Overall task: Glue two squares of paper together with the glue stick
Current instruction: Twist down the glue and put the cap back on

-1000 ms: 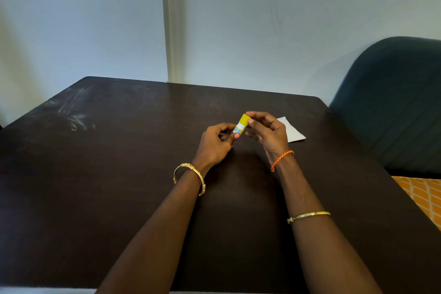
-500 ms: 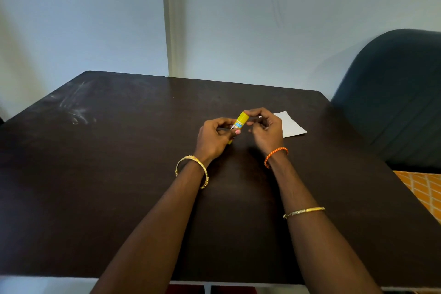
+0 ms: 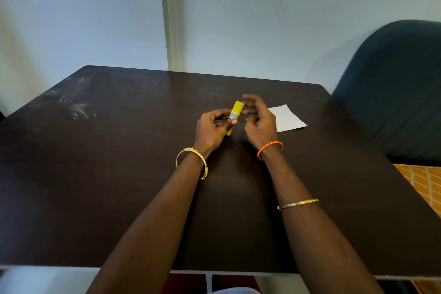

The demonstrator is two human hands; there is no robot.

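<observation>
A yellow glue stick [image 3: 235, 112] with a blue label stands tilted above the middle of the dark table [image 3: 119, 174], its yellow cap on top. My left hand [image 3: 213, 130] grips its lower part between thumb and fingers. My right hand [image 3: 259, 119] hovers just to the right of the cap, blurred, with its fingers loosely spread and apart from the stick. White paper [image 3: 287, 118] lies flat on the table behind my right hand, partly hidden by it; I cannot tell whether it is one sheet or two.
A dark blue chair [image 3: 393, 88] stands close to the table's right side. Pale scuff marks [image 3: 76, 105] streak the table's far left. A light wall rises right behind the far edge. The near table edge runs below my forearms.
My right hand has come off the cap of the glue stick and its fingers have spread. My left hand keeps its hold on the stick, which stays capped.
</observation>
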